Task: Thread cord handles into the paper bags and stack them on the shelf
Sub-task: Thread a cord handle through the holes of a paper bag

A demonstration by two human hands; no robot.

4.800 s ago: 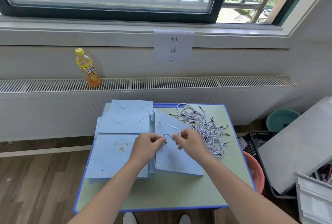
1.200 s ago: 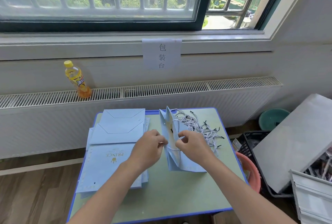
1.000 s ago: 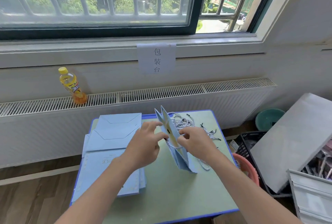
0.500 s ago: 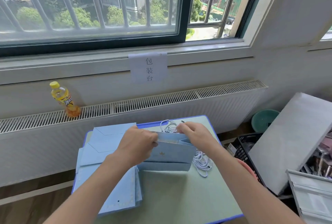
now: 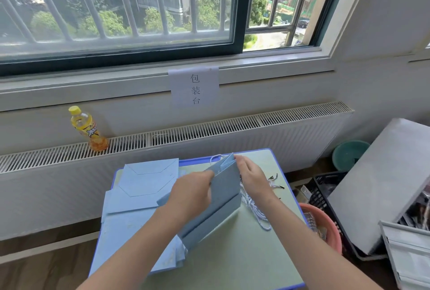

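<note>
Blue paper bag [image 5: 224, 187] stood below the sign [image 5: 194, 87] "包装台", gripped by the left hand [image 5: 192, 194]; right hand [image 5: 252, 177] fingers touched it, straight.

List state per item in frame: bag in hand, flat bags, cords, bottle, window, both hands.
paper bag: lifted, tilted, folded, cord handle in
flat bags: stacked flat on table
loose cords: piled on table
bottle: upright, capped
window: partly slid open
left hand: grips bag
right hand: fingers straight, against bag
</note>
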